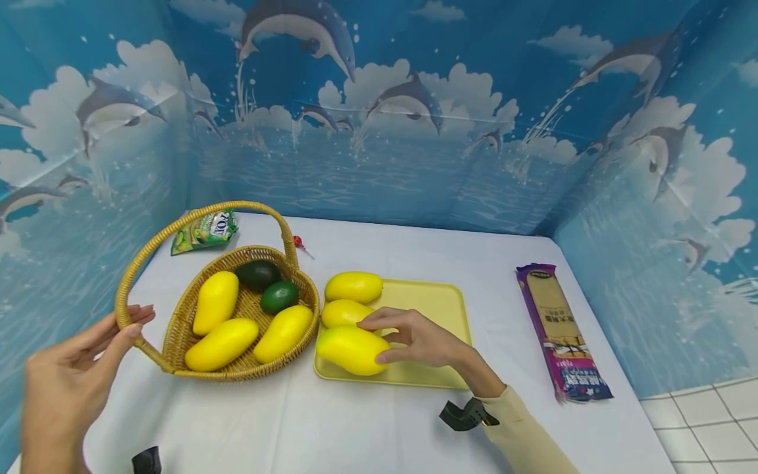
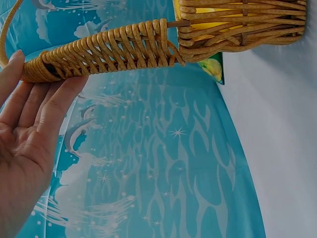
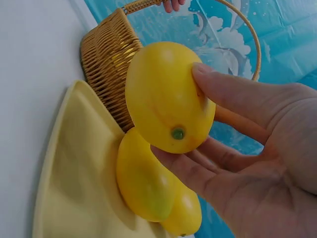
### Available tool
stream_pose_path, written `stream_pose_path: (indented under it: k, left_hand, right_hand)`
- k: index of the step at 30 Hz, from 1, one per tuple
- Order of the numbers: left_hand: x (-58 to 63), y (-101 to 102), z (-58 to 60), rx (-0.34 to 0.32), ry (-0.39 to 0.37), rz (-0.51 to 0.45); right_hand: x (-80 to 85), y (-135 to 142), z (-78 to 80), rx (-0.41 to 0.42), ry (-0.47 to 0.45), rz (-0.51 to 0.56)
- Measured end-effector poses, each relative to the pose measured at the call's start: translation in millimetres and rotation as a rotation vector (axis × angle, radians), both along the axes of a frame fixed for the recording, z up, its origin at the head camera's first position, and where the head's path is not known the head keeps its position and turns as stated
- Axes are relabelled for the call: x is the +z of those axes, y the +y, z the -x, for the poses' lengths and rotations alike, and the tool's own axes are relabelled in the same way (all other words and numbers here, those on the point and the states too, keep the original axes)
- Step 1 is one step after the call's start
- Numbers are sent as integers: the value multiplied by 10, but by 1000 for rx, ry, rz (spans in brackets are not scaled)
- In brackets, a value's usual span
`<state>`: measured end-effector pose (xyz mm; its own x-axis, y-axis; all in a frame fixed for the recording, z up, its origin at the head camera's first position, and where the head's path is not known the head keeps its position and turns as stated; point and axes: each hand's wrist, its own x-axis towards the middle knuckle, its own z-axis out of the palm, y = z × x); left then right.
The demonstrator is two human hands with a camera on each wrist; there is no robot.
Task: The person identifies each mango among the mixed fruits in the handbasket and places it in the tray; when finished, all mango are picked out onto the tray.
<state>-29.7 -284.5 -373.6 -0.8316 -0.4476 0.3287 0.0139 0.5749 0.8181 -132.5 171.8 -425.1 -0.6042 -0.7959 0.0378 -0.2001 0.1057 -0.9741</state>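
My right hand (image 1: 419, 337) grips a yellow mango (image 1: 353, 350) between thumb and fingers, over the left part of a pale yellow tray (image 1: 432, 299). Two more mangoes (image 1: 353, 288) lie on the tray behind it. With thumb and fingers around its arched handle (image 1: 123, 296), my left hand (image 1: 74, 375) holds a wicker basket (image 1: 237, 375) left of the tray. Inside the basket are three mangoes (image 1: 216, 303) and two dark green avocados (image 1: 279, 297). The right wrist view shows the gripped mango (image 3: 166, 94) in front of the basket's woven side (image 3: 106, 64).
Behind the basket lies a green snack bag (image 1: 204, 232), with a red lollipop (image 1: 299, 242) right of it. A purple pasta packet (image 1: 562, 332) is at the right of the white table (image 1: 237, 428). Dolphin-print curtains (image 1: 379, 164) enclose the back and sides.
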Motion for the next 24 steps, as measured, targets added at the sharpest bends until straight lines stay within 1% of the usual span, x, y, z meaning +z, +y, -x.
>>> stream_pose_path:
  k: [3, 7, 10, 14, 18, 24]
  left_hand:
    - [-2, -8, 0, 11, -10, 4]
    - [-2, -12, 2, 43, -63, -3]
    - [-1, -15, 4, 57, -90, -10]
    - [-1, -18, 3, 62, -99, -6]
    - [-1, -13, 4, 57, -101, -4]
    - [1, -19, 4, 51, -114, -7]
  right_hand:
    - [-49, 10, -28, -23, 15, -18]
    - [-120, -18, -52, -54, 67, -40]
    - [-167, -59, -69, -85, 88, -47]
    - [-201, -122, -101, -139, 103, -79]
    - [-217, -162, -136, -191, 145, -144]
    - [-230, -199, -172, -227, 173, -178]
